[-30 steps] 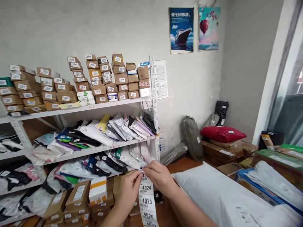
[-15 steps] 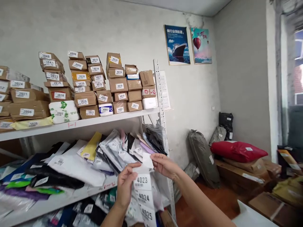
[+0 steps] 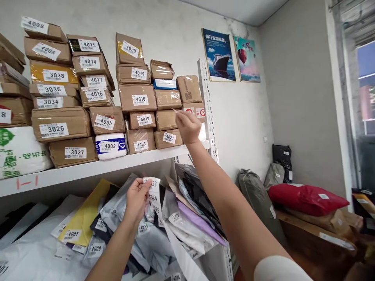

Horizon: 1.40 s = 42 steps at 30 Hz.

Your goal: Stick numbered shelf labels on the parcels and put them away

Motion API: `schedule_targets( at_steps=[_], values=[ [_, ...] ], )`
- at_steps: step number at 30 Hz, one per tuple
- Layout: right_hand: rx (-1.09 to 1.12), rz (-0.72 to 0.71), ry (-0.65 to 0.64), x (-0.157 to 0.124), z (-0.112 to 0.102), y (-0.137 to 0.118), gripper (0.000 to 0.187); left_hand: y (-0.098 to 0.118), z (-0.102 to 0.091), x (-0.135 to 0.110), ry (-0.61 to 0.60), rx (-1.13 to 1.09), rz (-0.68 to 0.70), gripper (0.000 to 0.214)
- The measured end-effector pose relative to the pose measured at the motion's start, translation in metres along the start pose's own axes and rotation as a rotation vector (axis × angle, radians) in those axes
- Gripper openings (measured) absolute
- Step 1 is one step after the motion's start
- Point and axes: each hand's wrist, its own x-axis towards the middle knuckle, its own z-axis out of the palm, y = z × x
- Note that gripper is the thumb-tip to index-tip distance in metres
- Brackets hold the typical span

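Two hands: left hand [image 3: 137, 200] grips one label strip [image 3: 154, 194], lower end hidden; right hand [image 3: 188, 125] pinches one barely visible sticker [image 3: 175, 111].

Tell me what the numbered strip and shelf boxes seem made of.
The label strip in the left hand looks like thin white paper, perhaps sticker stock: it hangs limp. The boxes look like matte brown cardboard, with glints of clear tape.
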Motion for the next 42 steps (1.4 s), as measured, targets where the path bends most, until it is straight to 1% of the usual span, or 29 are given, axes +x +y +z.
schedule_targets(
  at_steps=[2,3,4,5,6,7,8,10,12,13,15,16,18,20,21,23,24,25,27,29,30,32,34,36,37,39,41,42],
  values=[
    [-0.008,-0.17,-0.179,0.001,0.024,0.009,0.029,0.008,0.008,0.012,0.008,0.019,0.059,0.05],
    [0.001,-0.215,-0.249,-0.002,0.031,0.009,0.028,0.013,0.011,0.018,0.002,0.044,0.081,0.05],
    [0.021,-0.23,-0.291,-0.007,0.034,0.007,0.027,0.019,0.015,0.023,-0.016,0.081,0.093,0.052],
    [0.06,-0.216,-0.306,-0.013,0.034,0.002,0.025,0.024,0.02,0.029,-0.034,0.12,0.105,0.054],
    [0.124,-0.181,-0.305,-0.019,0.029,-0.004,0.025,0.029,0.024,0.035,-0.047,0.16,0.124,0.054],
    [0.216,-0.132,-0.313,-0.025,0.022,-0.012,0.027,0.033,0.03,0.041,-0.056,0.199,0.151,0.05],
    [0.331,-0.075,-0.347,-0.032,0.012,-0.02,0.03,0.037,0.036,0.048,-0.059,0.233,0.19,0.043],
    [0.579,0.062,-0.492,-0.043,-0.007,-0.034,0.033,0.042,0.049,0.06,-0.074,0.308,0.29,0.033],
    [0.782,0.226,-0.642,-0.051,-0.02,-0.04,0.037,0.045,0.062,0.07,-0.102,0.411,0.394,0.032],
    [0.856,0.317,-0.683,-0.053,-0.023,-0.041,0.039,0.045,0.068,0.073,-0.11,0.469,0.448,0.034],
    [0.962,0.487,-0.696,-0.055,-0.023,-0.036,0.04,0.044,0.078,0.077,-0.106,0.563,0.533,0.037],
    [1.0,0.553,-0.68,-0.055,-0.021,-0.032,0.041,0.043,0.082,0.077,-0.113,0.577,0.545,0.035],
    [1.027,0.613,-0.618,-0.051,-0.017,-0.025,0.039,0.042,0.089,0.077,-0.162,0.54,0.526,0.026],
    [0.985,0.586,-0.538,-0.046,-0.016,-0.022,0.034,0.042,0.093,0.078,-0.185,0.511,0.543,0.025],
    [0.943,0.553,-0.505,-0.042,-0.016,-0.022,0.03,0.043,0.095,0.08,-0.164,0.527,0.583,0.024],
    [0.851,0.464,-0.472,-0.033,-0.017,-0.024,0.021,0.046,0.098,0.083,-0.053,0.588,0.7,0.023],
    [0.812,0.415,-0.461,-0.027,-0.017,-0.024,0.017,0.048,0.1,0.085,-0.003,0.605,0.742,0.028],
    [0.775,0.367,-0.441,-0.019,-0.016,-0.024,0.014,0.049,0.101,0.087,0.022,0.604,0.757,0.03],
    [0.698,0.286,-0.356,0.003,-0.011,-0.02,0.01,0.052,0.104,0.09,-0.004,0.585,0.73,0.03],
    [0.623,0.227,-0.26,0.031,-0.002,-0.011,0.01,0.054,0.106,0.091,-0.084,0.597,0.664,0.029],
    [0.595,0.202,-0.235,0.045,0.003,-0.006,0.011,0.055,0.107,0.092,-0.11,0.617,0.647,0.029],
    [0.575,0.157,-0.255,0.071,0.013,0.003,0.011,0.058,0.109,0.093,-0.124,0.632,0.649,0.029],
    [0.594,0.122,-0.323,0.087,0.018,0.006,0.012,0.065,0.111,0.096,-0.083,0.551,0.643,0.031],
    [0.634,0.1,-0.408,0.094,0.015,0.004,0.013,0.074,0.116,0.1,-0.037,0.398,0.635,0.037],
    [0.656,0.092,-0.461,0.093,0.011,0.003,0.014,0.079,0.119,0.102,-0.043,0.325,0.634,0.043],
    [0.687,0.082,-0.56,0.089,0.001,0.0,0.015,0.089,0.127,0.106,-0.127,0.239,0.635,0.049],
    [0.693,0.078,-0.612,0.082,-0.007,-0.003,0.017,0.095,0.135,0.108,-0.232,0.237,0.589,0.042],
    [0.689,0.076,-0.615,0.079,-0.009,-0.004,0.017,0.096,0.139,0.11,-0.243,0.25,0.554,0.035]
  ],
)
